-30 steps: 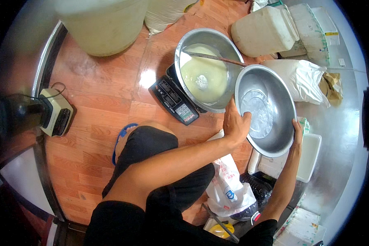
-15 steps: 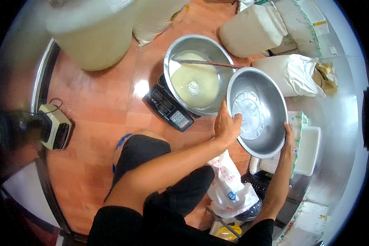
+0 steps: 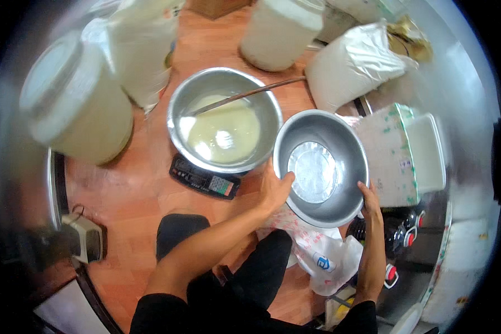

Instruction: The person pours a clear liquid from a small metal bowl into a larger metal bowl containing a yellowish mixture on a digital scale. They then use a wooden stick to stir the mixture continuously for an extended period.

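A: Quick, what changed?

B: Mostly my viewpoint: it swung round. The basin [image 3: 269, 121] is further left in view, more bottles [image 3: 395, 232] with red caps show at right, and the end of the stick [image 3: 247, 94] now shows clear of the bowl [image 3: 349, 161]; before, the two met in view.

A: Meaning?

B: Same stage, I'd judge. Bowl's still held up, not set down.

A: Hands?

B: Both grasping the bowl. My left hand [image 3: 274, 186] has its left rim, thumb inside; my right hand [image 3: 371, 199] has the right rim, fingers partly hidden.

A: Bowl where?

B: In front of me, right of the basin. Rims close together; can't tell if they touch. Its bottom shines; can't tell if there's liquid.

A: Around it?

B: Basin sits on the scale [image 3: 203, 182], pale mix [image 3: 234, 132] inside. White sack [image 3: 348, 64] and a tub [image 3: 284, 33] beyond, bigger barrel [image 3: 83, 108] far left.

A: In the way?

B: Stick juts over the basin's rim toward the sack. Plastic bag [image 3: 325, 261] below the bowl in view, foam box [image 3: 387, 158] just beside it on the right. Tight on that side, I'd say.
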`<state>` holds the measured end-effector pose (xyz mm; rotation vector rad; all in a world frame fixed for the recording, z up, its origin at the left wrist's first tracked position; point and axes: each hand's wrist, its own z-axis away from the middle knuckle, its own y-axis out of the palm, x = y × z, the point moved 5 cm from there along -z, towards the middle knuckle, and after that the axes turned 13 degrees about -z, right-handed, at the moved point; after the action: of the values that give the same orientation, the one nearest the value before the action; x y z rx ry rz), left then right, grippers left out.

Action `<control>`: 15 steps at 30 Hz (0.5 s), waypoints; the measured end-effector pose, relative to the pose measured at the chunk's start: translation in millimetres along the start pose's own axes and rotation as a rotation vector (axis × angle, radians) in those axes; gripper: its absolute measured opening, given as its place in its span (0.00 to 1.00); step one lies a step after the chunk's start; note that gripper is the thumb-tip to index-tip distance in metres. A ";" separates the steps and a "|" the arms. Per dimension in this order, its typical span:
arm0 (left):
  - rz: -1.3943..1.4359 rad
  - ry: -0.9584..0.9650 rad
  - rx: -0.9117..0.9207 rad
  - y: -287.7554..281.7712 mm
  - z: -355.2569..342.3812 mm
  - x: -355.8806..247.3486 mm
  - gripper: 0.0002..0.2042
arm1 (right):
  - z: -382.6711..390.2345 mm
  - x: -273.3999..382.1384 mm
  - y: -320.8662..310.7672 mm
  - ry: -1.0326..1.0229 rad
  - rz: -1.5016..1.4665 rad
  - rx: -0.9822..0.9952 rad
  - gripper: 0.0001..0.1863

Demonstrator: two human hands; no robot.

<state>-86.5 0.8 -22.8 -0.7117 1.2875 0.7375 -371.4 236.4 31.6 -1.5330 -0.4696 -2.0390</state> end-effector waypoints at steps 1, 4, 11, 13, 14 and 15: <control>-0.025 0.060 -0.021 12.6 0.2 3.5 0.34 | 2.0 -9.3 -16.3 -0.006 -0.030 -0.022 0.30; -0.022 0.183 -0.009 47.7 -10.9 13.7 0.31 | 6.5 -25.3 -46.0 -0.034 -0.137 -0.135 0.31; -0.389 0.142 0.191 93.4 -32.1 40.3 0.41 | -10.2 -77.0 -97.8 -0.095 -0.228 -0.323 0.31; -0.525 0.131 0.280 92.4 -17.1 33.4 0.40 | -17.3 -102.1 -112.4 -0.139 -0.317 -0.411 0.32; -0.589 0.123 0.316 91.1 -10.8 33.4 0.39 | -25.7 -117.2 -120.4 -0.161 -0.329 -0.437 0.31; -0.644 0.179 0.343 91.6 -5.6 34.6 0.38 | -32.5 -136.8 -130.7 -0.179 -0.332 -0.472 0.30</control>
<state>-159.6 52.6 -62.8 -0.8562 1.2031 -0.0698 -447.5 350.3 -102.8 -2.0413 -0.3409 -2.3987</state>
